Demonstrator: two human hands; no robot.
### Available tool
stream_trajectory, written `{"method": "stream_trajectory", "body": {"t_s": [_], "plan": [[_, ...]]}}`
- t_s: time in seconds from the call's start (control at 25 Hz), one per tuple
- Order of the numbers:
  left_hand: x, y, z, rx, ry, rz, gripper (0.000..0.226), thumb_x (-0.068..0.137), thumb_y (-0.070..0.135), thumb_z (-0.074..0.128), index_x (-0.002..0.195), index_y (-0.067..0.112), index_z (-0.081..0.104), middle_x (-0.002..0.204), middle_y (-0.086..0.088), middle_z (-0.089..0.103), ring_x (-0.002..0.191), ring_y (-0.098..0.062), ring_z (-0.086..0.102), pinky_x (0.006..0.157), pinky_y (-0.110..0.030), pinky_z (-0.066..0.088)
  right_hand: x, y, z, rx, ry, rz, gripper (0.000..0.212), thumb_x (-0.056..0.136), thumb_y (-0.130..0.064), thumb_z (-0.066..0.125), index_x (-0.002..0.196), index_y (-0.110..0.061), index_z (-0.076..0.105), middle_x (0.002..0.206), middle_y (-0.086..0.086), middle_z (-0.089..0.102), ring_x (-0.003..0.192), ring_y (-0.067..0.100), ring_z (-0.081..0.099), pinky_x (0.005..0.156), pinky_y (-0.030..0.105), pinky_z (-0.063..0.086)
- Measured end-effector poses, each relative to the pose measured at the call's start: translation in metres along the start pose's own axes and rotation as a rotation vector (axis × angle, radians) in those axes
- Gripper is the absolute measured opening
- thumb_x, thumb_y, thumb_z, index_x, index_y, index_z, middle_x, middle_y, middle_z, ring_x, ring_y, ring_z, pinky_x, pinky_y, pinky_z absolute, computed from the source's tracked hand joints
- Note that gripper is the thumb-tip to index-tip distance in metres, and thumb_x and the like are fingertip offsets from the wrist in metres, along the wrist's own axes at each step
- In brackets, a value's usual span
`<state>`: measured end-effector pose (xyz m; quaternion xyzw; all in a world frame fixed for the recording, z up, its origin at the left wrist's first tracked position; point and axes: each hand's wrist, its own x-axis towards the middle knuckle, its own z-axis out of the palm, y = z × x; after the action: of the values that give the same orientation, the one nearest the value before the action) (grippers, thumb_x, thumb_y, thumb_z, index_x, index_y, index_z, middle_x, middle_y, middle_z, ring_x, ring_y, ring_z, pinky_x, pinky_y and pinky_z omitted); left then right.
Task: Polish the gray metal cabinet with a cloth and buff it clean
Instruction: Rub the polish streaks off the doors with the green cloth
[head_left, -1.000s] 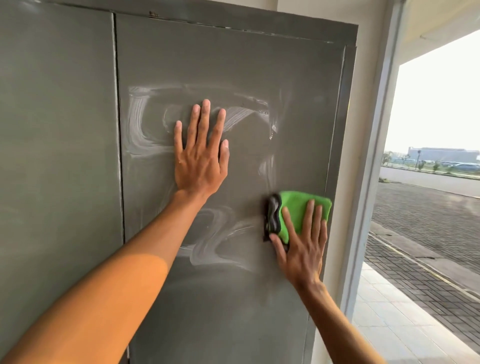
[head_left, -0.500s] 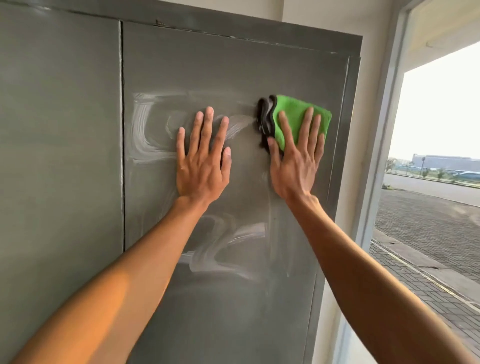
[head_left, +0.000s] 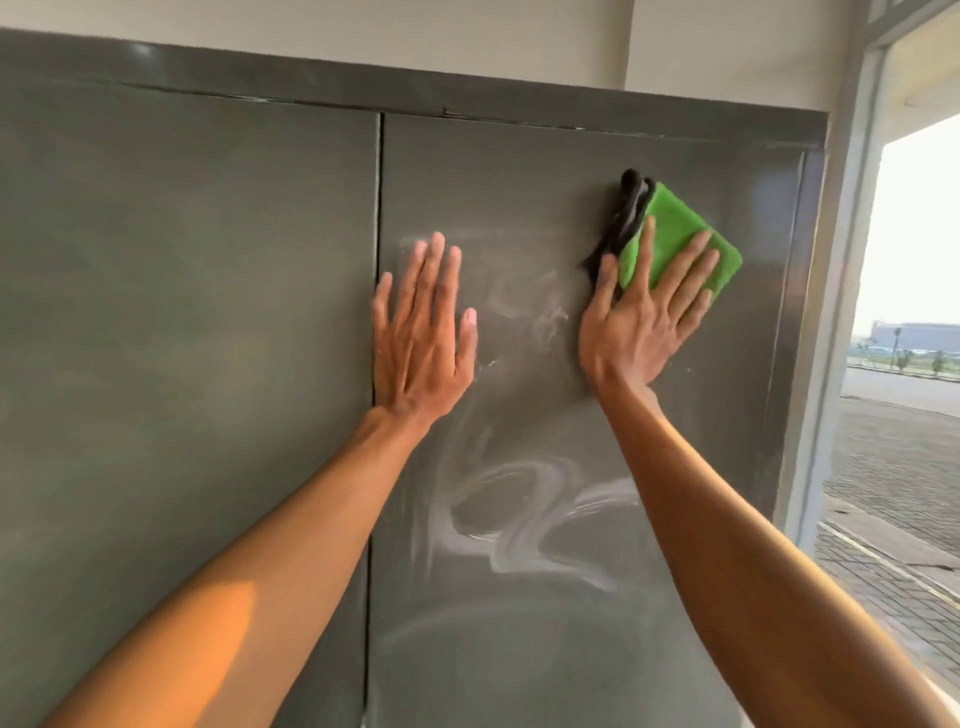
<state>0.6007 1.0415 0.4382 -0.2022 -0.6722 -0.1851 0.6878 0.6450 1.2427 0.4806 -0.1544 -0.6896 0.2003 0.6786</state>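
Pale plaster wall is running above the tall gray metal cabinet, which is filling most of the view with its 2 flat doors. A paved yard is showing through the opening at the right. White swirled polish smears are lying across the middle of the right-hand door, with a fainter haze between the hands.

The person's left hand is resting flat on that door just beside the centre seam, its fingers lying straight and close together, seemingly bracing. The right hand is pressing a folded green microfibre cloth with a black edge against the upper right part of the same door, near its top corner. Its fingers are lying straight and spread over the fabric.

Rubbing the polish in appears to be the step in hand, and the buffing is not yet done. The next move is calling for firm, overlapping strokes down toward the lower smears, with the cloth held flat.
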Motion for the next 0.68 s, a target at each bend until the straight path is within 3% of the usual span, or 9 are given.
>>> {"method": "stream_trajectory", "body": {"t_s": [0.16,0.28,0.36,0.52,0.6,0.68], "plan": [[-0.006,-0.057,-0.012,0.027,0.021,-0.072,0.06,0.105,0.026,0.037,0.16,0.006,0.028,0.168,-0.01,0.026,0.157,-0.022,0.02,0.125,-0.049,0.019,-0.064,-0.087,0.026,-0.069,-0.089,-0.343,0.059,0.104,-0.058,0.029,0.159,-0.039,0.027,0.169,0.014,0.009,0.157,0.032,0.004,0.125,0.05,0.009],[-0.013,-0.071,-0.018,0.012,-0.021,-0.054,0.059,0.104,0.025,0.034,0.16,0.005,0.028,0.169,-0.01,0.025,0.157,-0.021,0.018,0.126,-0.047,0.016,-0.083,-0.102,0.031,-0.11,-0.162,-0.616,0.058,0.104,-0.057,0.033,0.159,-0.039,0.028,0.169,0.014,0.013,0.157,0.031,0.008,0.126,0.047,0.011],[-0.011,-0.071,-0.021,-0.016,-0.023,-0.042,0.058,0.105,0.025,0.033,0.16,0.005,0.028,0.168,-0.011,0.025,0.157,-0.022,0.019,0.127,-0.046,0.015,-0.064,-0.079,0.023,-0.091,-0.107,-0.543,0.057,0.104,-0.057,0.035,0.158,-0.039,0.031,0.169,0.012,0.015,0.157,0.029,0.011,0.126,0.045,0.012],[-0.013,-0.074,-0.02,-0.098,-0.005,-0.03,0.056,0.106,0.019,0.029,0.159,0.001,0.027,0.167,-0.014,0.027,0.156,-0.026,0.022,0.128,-0.044,0.014,-0.042,-0.061,0.012,0.003,-0.036,0.096,0.068,0.099,-0.064,0.019,0.161,-0.037,0.022,0.17,0.011,0.001,0.157,0.027,-0.003,0.126,0.047,0.0],[-0.014,-0.072,-0.019,-0.186,0.034,-0.057,0.057,0.104,0.015,0.031,0.158,-0.002,0.028,0.166,-0.017,0.028,0.156,-0.029,0.023,0.128,-0.044,0.016,-0.061,-0.096,0.021,-0.044,-0.037,0.057,0.067,0.1,-0.063,0.019,0.161,-0.036,0.021,0.17,0.014,0.002,0.157,0.03,-0.002,0.126,0.048,-0.001],[-0.015,-0.074,-0.02,-0.293,0.091,-0.092,0.056,0.103,0.01,0.034,0.157,-0.006,0.028,0.165,-0.021,0.027,0.156,-0.033,0.022,0.128,-0.045,0.018,-0.097,-0.133,0.033,-0.122,-0.096,-0.276,0.062,0.103,-0.059,0.024,0.161,-0.036,0.022,0.169,0.015,0.006,0.157,0.032,0.002,0.126,0.05,0.005]]}}
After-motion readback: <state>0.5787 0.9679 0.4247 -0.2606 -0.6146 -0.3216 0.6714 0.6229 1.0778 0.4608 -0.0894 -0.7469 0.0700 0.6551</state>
